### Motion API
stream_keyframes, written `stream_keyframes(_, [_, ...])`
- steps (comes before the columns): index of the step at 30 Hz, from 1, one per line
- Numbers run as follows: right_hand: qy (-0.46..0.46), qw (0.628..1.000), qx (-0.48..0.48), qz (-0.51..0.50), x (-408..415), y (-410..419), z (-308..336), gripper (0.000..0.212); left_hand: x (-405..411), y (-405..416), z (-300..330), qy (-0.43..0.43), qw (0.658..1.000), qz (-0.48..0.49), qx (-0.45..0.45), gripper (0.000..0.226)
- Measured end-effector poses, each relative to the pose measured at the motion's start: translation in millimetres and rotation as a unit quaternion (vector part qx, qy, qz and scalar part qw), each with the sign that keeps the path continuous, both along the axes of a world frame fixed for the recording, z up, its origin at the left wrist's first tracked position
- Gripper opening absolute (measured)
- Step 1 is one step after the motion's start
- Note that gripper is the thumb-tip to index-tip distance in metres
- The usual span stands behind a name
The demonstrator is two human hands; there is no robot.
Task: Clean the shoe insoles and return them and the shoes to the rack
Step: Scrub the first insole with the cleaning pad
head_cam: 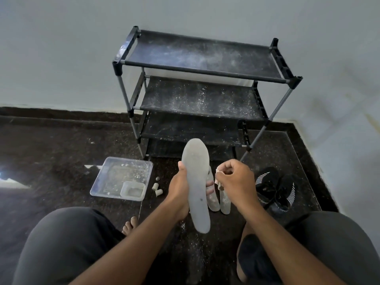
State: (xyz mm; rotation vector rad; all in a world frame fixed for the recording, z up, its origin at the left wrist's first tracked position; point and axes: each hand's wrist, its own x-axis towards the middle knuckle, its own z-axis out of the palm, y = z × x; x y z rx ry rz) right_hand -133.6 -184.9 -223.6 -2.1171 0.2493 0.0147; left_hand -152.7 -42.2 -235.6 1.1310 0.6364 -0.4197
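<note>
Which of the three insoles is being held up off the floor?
The largest-looking insole, gripped in the left hand. The other two insoles lie on the floor behind it.

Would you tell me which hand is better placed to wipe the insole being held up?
The right hand: it already pinches a small cloth right beside the insole, while the left hand is occupied gripping that insole.

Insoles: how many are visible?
3: one insole in the left hand; two on the floor behind it. Others may be hidden.
</note>
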Motion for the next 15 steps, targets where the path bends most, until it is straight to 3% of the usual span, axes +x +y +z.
stream_keyframes(7, [0.151,0.987,0.011,0.052,1,35,-61,0.030,8,9,-50,0.028,0.991,0.062,0.113,0.058])
stream_keyframes(12, [0.204,0.979,0.003,0.001,28,51,-109,0.019,26,21,-95,0.099,0.988,0.081,0.085,0.063])
stream_keyframes(15, [0.263,0.962,0.056,-0.037,44,57,-142,0.009,46,31,-124,0.114,0.985,0.084,0.095,0.064])
